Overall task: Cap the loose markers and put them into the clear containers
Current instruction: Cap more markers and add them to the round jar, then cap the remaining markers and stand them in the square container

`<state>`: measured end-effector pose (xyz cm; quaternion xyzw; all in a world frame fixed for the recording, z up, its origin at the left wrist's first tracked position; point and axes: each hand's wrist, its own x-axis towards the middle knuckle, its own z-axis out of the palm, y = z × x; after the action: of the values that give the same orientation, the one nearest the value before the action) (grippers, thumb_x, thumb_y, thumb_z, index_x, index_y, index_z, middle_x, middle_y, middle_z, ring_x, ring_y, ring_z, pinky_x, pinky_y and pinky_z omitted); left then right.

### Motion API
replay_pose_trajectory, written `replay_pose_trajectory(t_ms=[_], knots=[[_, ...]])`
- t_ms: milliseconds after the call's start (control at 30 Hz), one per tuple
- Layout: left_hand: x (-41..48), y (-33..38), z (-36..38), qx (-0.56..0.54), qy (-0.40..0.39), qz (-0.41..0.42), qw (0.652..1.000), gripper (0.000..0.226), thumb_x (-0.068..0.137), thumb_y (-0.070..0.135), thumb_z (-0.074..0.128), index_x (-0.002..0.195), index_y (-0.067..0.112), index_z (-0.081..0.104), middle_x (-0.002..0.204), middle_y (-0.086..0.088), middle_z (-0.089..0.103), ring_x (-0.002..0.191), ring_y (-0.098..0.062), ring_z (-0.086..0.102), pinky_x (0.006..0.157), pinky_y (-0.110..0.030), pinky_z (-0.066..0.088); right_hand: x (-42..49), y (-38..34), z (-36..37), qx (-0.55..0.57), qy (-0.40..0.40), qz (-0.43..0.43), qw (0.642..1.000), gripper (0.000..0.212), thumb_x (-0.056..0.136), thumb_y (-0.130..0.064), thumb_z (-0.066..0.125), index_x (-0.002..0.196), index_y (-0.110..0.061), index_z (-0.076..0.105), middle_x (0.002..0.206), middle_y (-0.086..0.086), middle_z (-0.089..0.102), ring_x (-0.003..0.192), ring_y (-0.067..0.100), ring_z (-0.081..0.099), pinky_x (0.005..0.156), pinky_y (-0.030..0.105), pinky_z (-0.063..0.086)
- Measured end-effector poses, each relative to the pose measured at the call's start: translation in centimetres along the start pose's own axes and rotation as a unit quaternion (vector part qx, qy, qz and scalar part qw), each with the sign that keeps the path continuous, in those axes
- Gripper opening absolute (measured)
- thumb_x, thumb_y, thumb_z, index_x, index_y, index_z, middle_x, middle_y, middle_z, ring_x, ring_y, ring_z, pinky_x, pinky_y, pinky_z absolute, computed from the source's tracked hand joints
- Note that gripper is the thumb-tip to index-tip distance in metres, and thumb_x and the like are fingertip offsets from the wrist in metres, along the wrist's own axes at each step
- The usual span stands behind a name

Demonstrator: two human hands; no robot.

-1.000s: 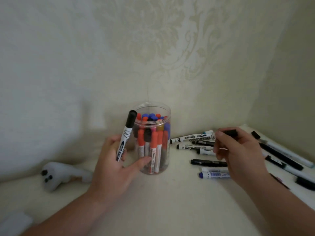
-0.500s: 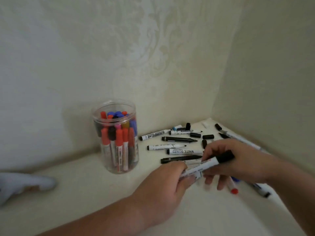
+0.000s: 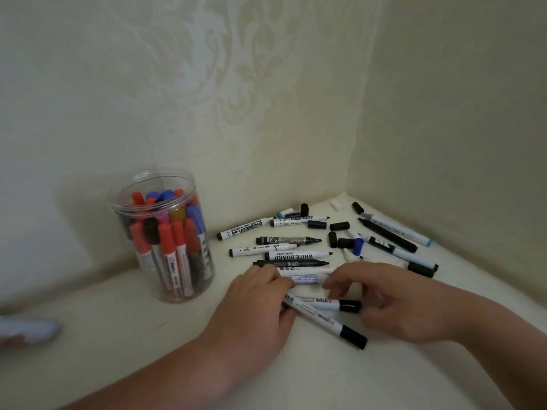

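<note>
A clear container (image 3: pixel 154 173) stands at the left, packed with upright red, blue and black capped markers. To its right, loose markers (image 3: pixel 285 240) and several loose black caps (image 3: pixel 339 226) lie scattered toward the corner. My left hand (image 3: pixel 257 306) grips the back ends of two white markers with black caps (image 3: pixel 324 312), which fan out to the right just above the surface. My right hand (image 3: pixel 393 303) hovers beside them with bent fingers. Its fingertips touch the end of a white marker (image 3: pixel 306 280) lying flat. I cannot tell whether they pinch it.
Two patterned walls meet in a corner right behind the marker pile. More markers (image 3: pixel 393 235), one with a light blue cap, lie along the right wall. A white soft toy (image 3: pixel 28 329) lies at the far left edge.
The view has swung right, away from the container. My left hand carried its capped marker over from the container, took a second one, and both hands dropped lower onto the pile.
</note>
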<state>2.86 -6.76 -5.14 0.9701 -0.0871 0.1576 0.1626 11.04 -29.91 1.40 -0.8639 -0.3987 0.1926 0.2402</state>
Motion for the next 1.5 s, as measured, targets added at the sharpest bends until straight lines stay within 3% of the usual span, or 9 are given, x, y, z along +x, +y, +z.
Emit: replay_pose_trajectory(t_ms=[67, 167, 267, 400, 700, 833, 1167, 1267, 1500], knots=[[0.1, -0.1, -0.4, -0.013, -0.013, -0.002, 1.0, 0.04, 0.091, 0.043, 0.059, 0.129, 0.033, 0.058, 0.11, 0.015, 0.049, 0.108, -0.008, 0.045, 0.096, -0.027, 0.042, 0.2, -0.5, 0.2, -0.018, 0.019, -0.006, 1.0, 0.03, 0.09, -0.035, 0.065, 0.119, -0.042, 0.06, 0.112, -0.024, 0.06, 0.087, -0.013, 0.054, 0.074, 0.009, 0.04], [-0.2, -0.4, -1.3, -0.031, -0.045, -0.003, 0.998, 0.05, 0.085, 0.041, 0.064, 0.134, 0.035, 0.054, 0.119, 0.018, 0.05, 0.116, -0.003, 0.043, 0.102, -0.021, 0.038, 1.5, -0.7, 2.0, -0.175, 0.051, -0.037, 0.983, 0.043, 0.086, -0.066, 0.059, 0.121, -0.042, 0.055, 0.109, -0.023, 0.057, 0.1, -0.004, 0.051, 0.086, 0.02, 0.045], [-0.7, -0.7, -2.2, -0.036, -0.052, 0.002, 0.998, 0.045, 0.08, 0.045, 0.064, 0.123, 0.033, 0.06, 0.114, 0.018, 0.053, 0.111, -0.001, 0.046, 0.098, -0.021, 0.041, 3.1, -0.7, 3.9, -0.228, 0.093, -0.115, 0.962, 0.029, 0.094, -0.055, 0.049, 0.115, -0.038, 0.058, 0.105, -0.016, 0.056, 0.102, 0.008, 0.051, 0.086, 0.033, 0.046], [-1.0, -1.0, -2.6, -0.024, -0.015, -0.011, 1.0, 0.035, 0.088, 0.059, 0.054, 0.108, 0.033, 0.065, 0.1, 0.017, 0.054, 0.098, -0.001, 0.05, 0.085, -0.025, 0.047, 4.6, -0.2, 5.4, -0.21, 0.132, -0.132, 0.96, 0.035, 0.095, -0.054, 0.042, 0.119, -0.04, 0.063, 0.103, -0.017, 0.06, 0.099, 0.01, 0.054, 0.079, 0.034, 0.047], [-0.8, -0.3, -2.5, 0.017, 0.018, -0.029, 0.999, 0.035, 0.092, 0.053, 0.055, 0.114, 0.03, 0.067, 0.105, 0.014, 0.06, 0.102, -0.008, 0.052, 0.085, -0.033, 0.05, 4.9, 0.3, 6.1, -0.193, 0.175, -0.123, 0.958, 0.032, 0.096, -0.055, 0.044, 0.109, -0.037, 0.068, 0.096, -0.018, 0.063, 0.094, 0.01, 0.053, 0.079, 0.036, 0.049], [-0.3, 0.1, -2.7, 0.02, 0.023, -0.036, 0.999, 0.029, 0.093, 0.047, 0.06, 0.116, 0.031, 0.066, 0.105, 0.013, 0.058, 0.103, -0.009, 0.051, 0.086, -0.034, 0.05, 4.7, -0.5, 6.2, -0.182, 0.215, -0.118, 0.952, 0.031, 0.087, -0.054, 0.057, 0.108, -0.035, 0.07, 0.098, -0.018, 0.063, 0.097, 0.01, 0.055, 0.083, 0.033, 0.05], [-2.6, -0.3, -5.0, 0.047, 0.096, -0.072, 0.992, 0.032, 0.092, 0.04, 0.067, 0.119, 0.022, 0.069, 0.108, 0.009, 0.063, 0.106, -0.012, 0.057, 0.089, -0.029, 0.05, 3.9, -2.6, 5.1, -0.152, 0.237, -0.125, 0.951, 0.051, 0.083, -0.061, 0.053, 0.116, -0.026, 0.07, 0.106, -0.012, 0.067, 0.102, 0.014, 0.06, 0.087, 0.033, 0.054], [-4.7, -0.6, -7.2, 0.067, 0.122, -0.099, 0.985, 0.03, 0.091, 0.044, 0.065, 0.116, 0.027, 0.069, 0.104, 0.014, 0.064, 0.099, -0.008, 0.059, 0.081, -0.021, 0.045, 4.4, -5.0, 5.1, -0.1, 0.264, -0.151, 0.947, 0.045, 0.087, -0.054, 0.06, 0.12, -0.024, 0.069, 0.109, -0.012, 0.066, 0.106, 0.012, 0.059, 0.09, 0.029, 0.05], [-14.6, -2.6, -18.8, 0.145, 0.259, -0.224, 0.928, 0.029, 0.087, 0.054, 0.052, 0.098, 0.034, 0.069, 0.086, 0.02, 0.062, 0.072, -0.002, 0.059, 0.062, -0.028, 0.052, 9.0, -20.5, 7.2, -0.005, 0.254, -0.336, 0.907, 0.037, 0.085, -0.045, 0.059, 0.115, -0.025, 0.069, 0.1, -0.016, 0.067, 0.091, 0.003, 0.061, 0.081, 0.022, 0.05]])
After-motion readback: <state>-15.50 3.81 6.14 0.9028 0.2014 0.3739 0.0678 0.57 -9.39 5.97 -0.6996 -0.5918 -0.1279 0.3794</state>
